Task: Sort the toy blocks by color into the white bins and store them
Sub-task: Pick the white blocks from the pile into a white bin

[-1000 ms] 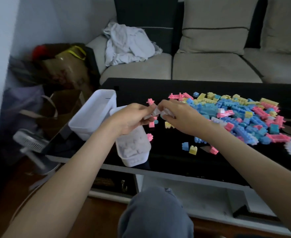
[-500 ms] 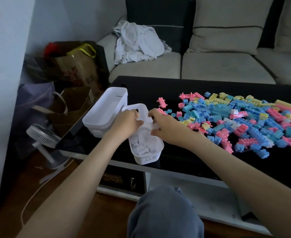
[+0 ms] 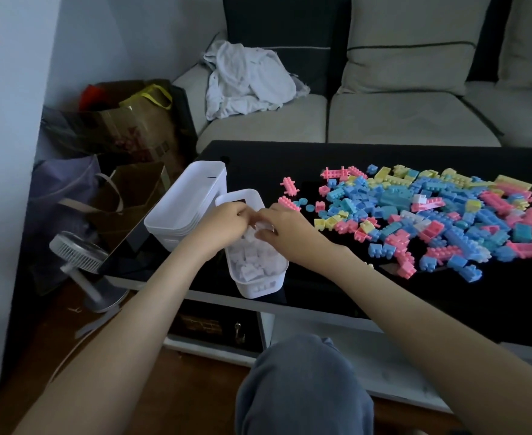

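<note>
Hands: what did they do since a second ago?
The left hand and right hand came down from above the table to the white bin of white blocks, fingers curled at its mouth; whether they hold blocks is unclear. The stacked bins and coloured pile stayed put.

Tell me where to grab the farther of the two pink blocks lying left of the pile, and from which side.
Pinch the pink block across its narrow width at mid-length, coming straight down. It lies flat on the black table, clear of the pile, and its pegs along both long sides should give fingertips purchase.
</note>
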